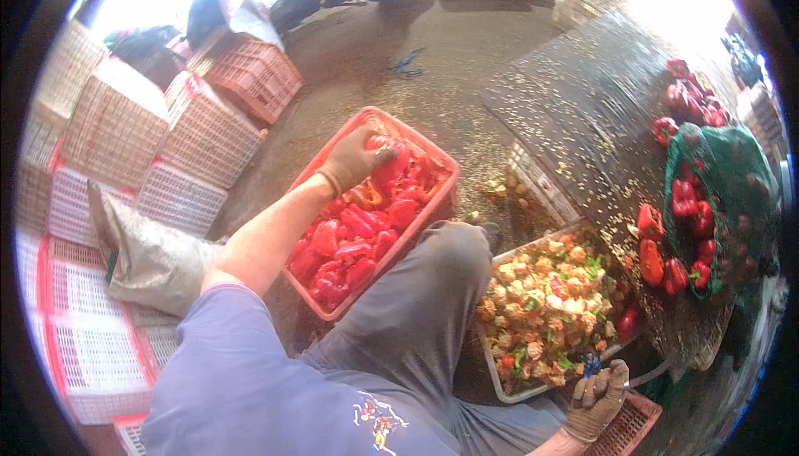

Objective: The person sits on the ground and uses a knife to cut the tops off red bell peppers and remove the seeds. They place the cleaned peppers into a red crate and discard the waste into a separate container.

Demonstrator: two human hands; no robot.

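Over the far part of a red plastic crate [450, 189], my gloved left hand [354, 159] has its fingers on a red bell pepper piece [390, 159]. Cut red bell peppers [356, 222] fill that crate. At the lower right, my gloved right hand [596, 397] is closed around a tool with a thin metal blade [646, 376], probably a knife; its handle is hidden in the fist. Beside this hand, a pale crate [496, 381] is heaped with pepper cores and green stems [549, 306].
Whole red peppers [675, 276] lie by a green mesh bag [736, 162] on a dark, seed-strewn board [580, 94] at right. Stacked plastic crates [93, 343] and a pale sack [156, 256] line the left. Blue string [407, 66] lies on the wet floor. Another red crate [630, 421] sits beneath my right hand.
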